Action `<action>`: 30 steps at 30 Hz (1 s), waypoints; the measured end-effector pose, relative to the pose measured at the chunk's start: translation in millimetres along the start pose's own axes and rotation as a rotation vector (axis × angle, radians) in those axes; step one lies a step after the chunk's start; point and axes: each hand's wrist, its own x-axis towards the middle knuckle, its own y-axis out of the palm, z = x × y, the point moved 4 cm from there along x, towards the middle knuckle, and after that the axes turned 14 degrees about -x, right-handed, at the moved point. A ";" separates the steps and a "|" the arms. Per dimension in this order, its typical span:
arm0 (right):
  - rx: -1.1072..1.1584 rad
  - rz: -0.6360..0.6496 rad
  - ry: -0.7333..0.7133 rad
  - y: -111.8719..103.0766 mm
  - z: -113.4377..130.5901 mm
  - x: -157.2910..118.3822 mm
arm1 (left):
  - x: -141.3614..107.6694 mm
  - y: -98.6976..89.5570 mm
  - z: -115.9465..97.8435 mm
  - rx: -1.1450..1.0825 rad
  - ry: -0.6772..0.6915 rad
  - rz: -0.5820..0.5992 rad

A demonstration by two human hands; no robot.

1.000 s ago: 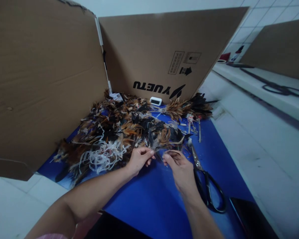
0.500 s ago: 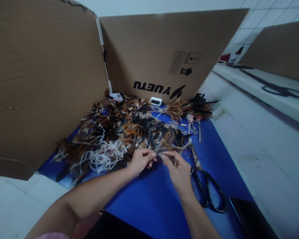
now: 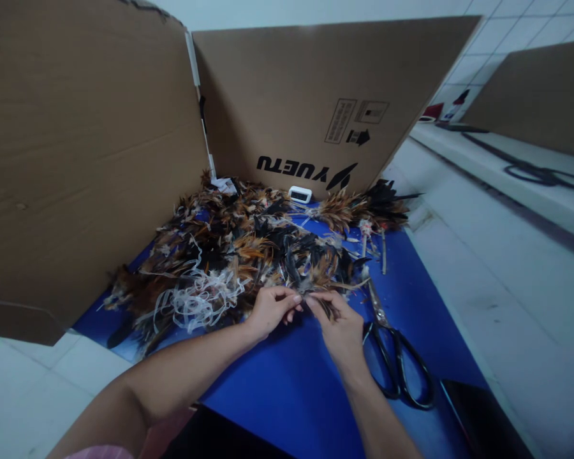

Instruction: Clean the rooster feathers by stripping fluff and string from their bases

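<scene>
Brown and black feathers (image 3: 253,245) lie heaped over the blue table surface (image 3: 287,382). At the near edge of the heap, my left hand (image 3: 275,309) pinches something small between thumb and forefinger, too small to make out. Close beside it, almost touching, my right hand (image 3: 337,319) is closed on a few brownish feathers that show between its fingers. A tangle of clear plastic strips (image 3: 201,299) rests on the heap left of my hands. Large scissors (image 3: 395,357) with black handles lie right of my right hand.
Two tall cardboard panels (image 3: 316,95) stand behind and to the left. A small white digital device (image 3: 300,194) sits against the back panel. A feather bundle (image 3: 363,207) lies at the back right, a dark flat object (image 3: 483,414) at the lower right.
My right hand has shifted slightly left, closer to my left hand. My left hand has hardly moved.
</scene>
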 end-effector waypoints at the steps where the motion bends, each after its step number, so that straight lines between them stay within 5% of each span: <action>1: -0.001 0.002 -0.003 0.2 -0.6 0.1 | 0.0 -0.1 0.0 0.002 0.002 0.002; 30: 0.084 0.055 0.020 4.7 -8.9 -1.0 | -2.4 2.1 -4.6 0.037 0.034 0.013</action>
